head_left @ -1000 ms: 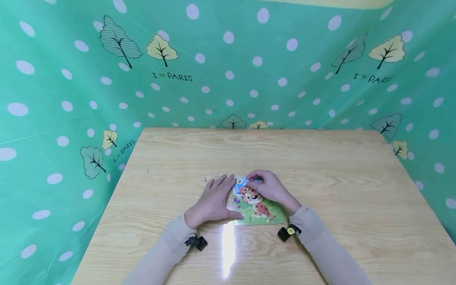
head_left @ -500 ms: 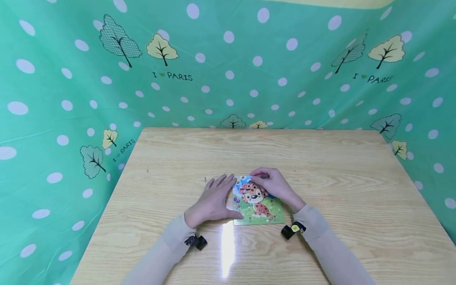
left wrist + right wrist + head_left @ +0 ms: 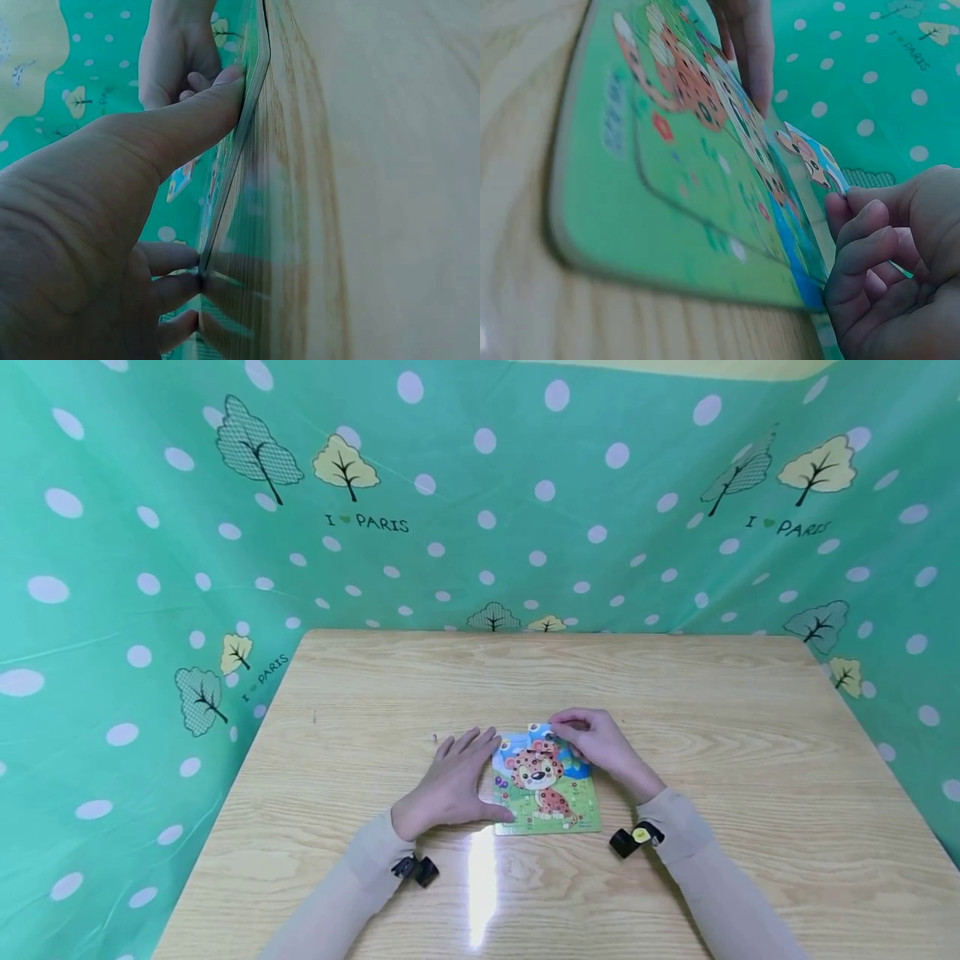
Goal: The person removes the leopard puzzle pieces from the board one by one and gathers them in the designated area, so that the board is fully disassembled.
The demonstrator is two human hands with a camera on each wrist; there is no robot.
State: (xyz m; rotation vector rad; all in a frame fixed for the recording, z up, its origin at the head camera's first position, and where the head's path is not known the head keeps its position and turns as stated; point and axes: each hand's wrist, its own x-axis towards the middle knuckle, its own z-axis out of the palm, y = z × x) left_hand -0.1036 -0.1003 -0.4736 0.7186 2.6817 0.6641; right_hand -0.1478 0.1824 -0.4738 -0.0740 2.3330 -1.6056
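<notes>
A jigsaw puzzle board (image 3: 585,814) with a cartoon leopard on green grass lies flat on the table. My left hand (image 3: 453,785) rests along its left side, fingers spread and fairly straight. In the left wrist view, the thumb (image 3: 199,105) presses the board's near edge while the other fingertips meet its side. Between thumb and fingertips, my right hand (image 3: 603,747) pinches a puzzle piece (image 3: 826,159) bearing a spotted ear and blue sky. That piece is tilted up over the board's far edge. The right hand's other fingers are curled beneath, as the right wrist view shows.
The pale wood table (image 3: 720,718) extends around the board on all sides. Behind it hangs a green dotted curtain (image 3: 510,552). A small dark speck (image 3: 434,738) lies left of the board. Black wrist cameras (image 3: 426,872) sit on both sleeves.
My right hand has shifted to the right along the board's far edge, and a pinched ear piece now stands out above that edge. The left hand has stayed in place.
</notes>
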